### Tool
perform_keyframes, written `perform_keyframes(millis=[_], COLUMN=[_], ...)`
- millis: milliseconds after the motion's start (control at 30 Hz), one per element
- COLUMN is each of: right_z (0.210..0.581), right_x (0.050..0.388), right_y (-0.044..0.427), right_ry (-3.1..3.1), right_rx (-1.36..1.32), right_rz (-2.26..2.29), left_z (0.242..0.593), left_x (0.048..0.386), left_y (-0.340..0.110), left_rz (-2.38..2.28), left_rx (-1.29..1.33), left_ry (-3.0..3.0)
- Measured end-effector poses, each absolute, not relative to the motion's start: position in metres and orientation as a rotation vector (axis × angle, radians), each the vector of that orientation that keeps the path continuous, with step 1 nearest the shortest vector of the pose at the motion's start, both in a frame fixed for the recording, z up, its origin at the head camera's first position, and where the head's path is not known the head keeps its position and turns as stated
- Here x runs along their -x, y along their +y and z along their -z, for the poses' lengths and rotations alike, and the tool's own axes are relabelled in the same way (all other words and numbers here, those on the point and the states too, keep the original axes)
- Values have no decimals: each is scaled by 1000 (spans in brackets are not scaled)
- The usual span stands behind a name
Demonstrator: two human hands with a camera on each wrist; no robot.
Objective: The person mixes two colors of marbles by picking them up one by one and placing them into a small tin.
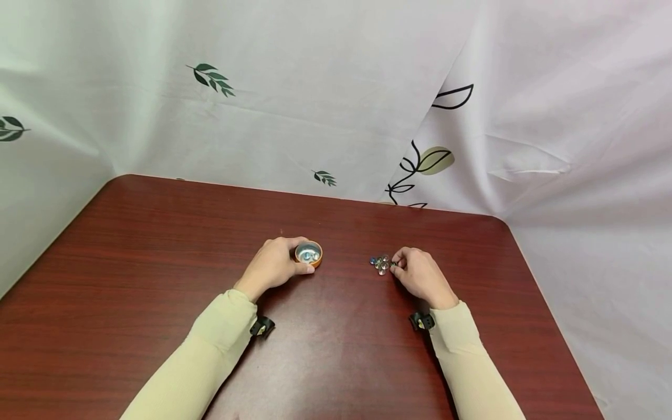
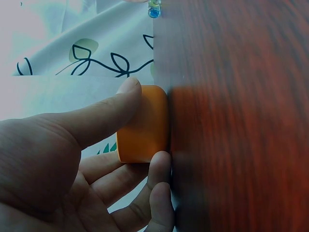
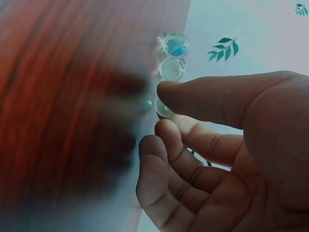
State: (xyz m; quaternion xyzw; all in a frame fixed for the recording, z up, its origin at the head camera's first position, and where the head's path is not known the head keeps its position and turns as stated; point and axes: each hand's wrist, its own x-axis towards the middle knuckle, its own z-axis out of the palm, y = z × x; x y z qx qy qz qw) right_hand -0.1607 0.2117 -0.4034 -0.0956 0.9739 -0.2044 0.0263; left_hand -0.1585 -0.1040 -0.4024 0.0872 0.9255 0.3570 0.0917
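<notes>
On the left, my left hand (image 1: pixel 273 263) grips a small round tin (image 1: pixel 300 262), orange outside and silvery inside. A few glass marbles (image 1: pixel 308 256) lie in it. Seen from the left wrist, the thumb presses one side of the tin's orange wall (image 2: pixel 147 125) while fingers curl round the other, and the tin stands on the table. To the right, my right hand (image 1: pixel 421 274) is at the edge of a group of several clear glass marbles (image 1: pixel 381 265). Its thumb and forefinger pinch a marble with a green tint (image 3: pixel 165 108), partly hidden by the thumb in the right wrist view.
The reddish-brown wooden table (image 1: pixel 336 338) has rounded far corners. White cloth (image 1: pixel 315 99) with leaf prints hangs behind it and at both sides. A dark band (image 1: pixel 262 326) is worn on each wrist over pale sleeves.
</notes>
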Motion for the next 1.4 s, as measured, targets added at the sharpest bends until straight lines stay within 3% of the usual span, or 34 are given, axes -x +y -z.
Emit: perform_keyframes(millis=[1400], right_z=[397], right_x=[157], right_y=[212], right_ry=[3023], right_rx=[320], right_rz=[706], left_z=[403], left_x=[158], left_y=[-104], left_rz=[-1063], left_rx=[-275], left_ry=[2766])
